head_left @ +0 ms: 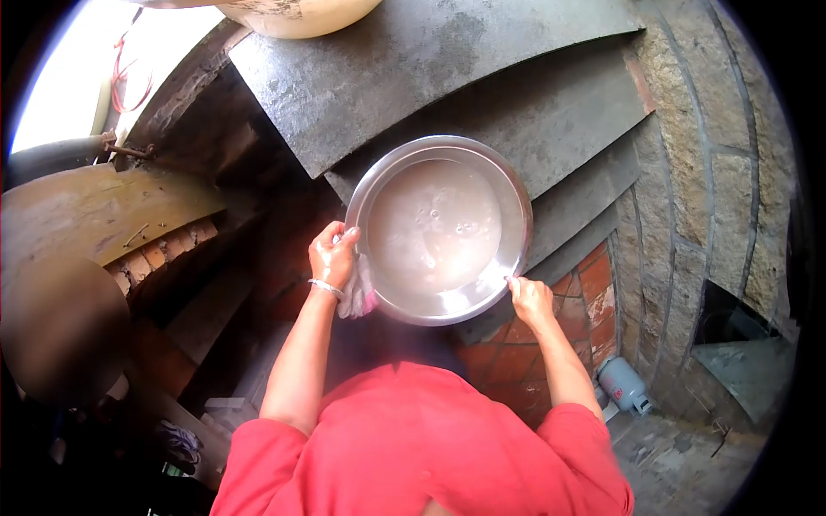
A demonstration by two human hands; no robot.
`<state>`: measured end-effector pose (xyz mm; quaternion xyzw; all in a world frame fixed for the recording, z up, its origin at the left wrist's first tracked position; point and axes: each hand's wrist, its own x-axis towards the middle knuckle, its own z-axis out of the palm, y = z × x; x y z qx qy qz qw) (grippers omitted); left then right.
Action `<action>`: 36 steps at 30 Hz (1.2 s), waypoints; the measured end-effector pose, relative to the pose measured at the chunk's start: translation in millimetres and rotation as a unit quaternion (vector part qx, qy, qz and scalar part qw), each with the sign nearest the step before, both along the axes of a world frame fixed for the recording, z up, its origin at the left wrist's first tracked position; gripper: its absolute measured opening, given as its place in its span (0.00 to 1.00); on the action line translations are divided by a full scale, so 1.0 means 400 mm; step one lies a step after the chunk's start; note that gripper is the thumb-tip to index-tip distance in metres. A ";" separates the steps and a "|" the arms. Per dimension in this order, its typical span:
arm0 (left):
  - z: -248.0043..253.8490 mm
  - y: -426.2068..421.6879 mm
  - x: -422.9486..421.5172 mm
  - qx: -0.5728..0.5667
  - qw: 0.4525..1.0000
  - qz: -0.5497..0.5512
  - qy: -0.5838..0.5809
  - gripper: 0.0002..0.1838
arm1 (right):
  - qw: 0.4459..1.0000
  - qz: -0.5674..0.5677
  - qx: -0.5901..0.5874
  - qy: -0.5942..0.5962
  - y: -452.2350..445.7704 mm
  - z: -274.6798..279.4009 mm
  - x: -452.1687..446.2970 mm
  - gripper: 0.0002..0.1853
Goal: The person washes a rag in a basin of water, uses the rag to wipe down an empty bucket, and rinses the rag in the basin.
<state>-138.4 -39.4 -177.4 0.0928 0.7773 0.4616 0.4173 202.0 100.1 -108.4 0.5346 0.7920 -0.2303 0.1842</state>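
A round metal basin (522,193) with cloudy, whitish liquid (434,225) inside is held out in front of my body, over the stone steps. My left hand (334,256) is closed on its left rim, with a white and pink cloth (358,288) hanging beneath the fingers against the basin's side. At the lower right of the rim, my right hand (532,301) grips the edge with its fingers closed. A few bubbles float on the liquid. The basin's underside is hidden.
Grey stone steps (568,120) rise ahead, with a pale tub (301,17) at the top. A stone-block wall (688,172) runs along the right. A grey gas cylinder (623,383) stands at lower right. At left is a curved ledge (95,206); near it, a blurred round shape.
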 end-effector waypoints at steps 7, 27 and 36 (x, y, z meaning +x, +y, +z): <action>0.026 0.007 -0.005 0.001 1.000 -0.005 -0.003 0.07 | 0.961 -0.094 0.117 0.233 0.151 -0.275 -0.169 0.11; -0.021 -0.011 -0.010 0.000 0.999 -0.026 -0.019 0.14 | 0.862 -0.105 -0.366 0.335 -0.072 -0.204 -0.586 0.10; 0.061 -0.046 -0.068 -0.075 0.995 -0.007 0.063 0.17 | 0.935 -0.046 0.219 0.276 0.079 -0.031 -0.202 0.17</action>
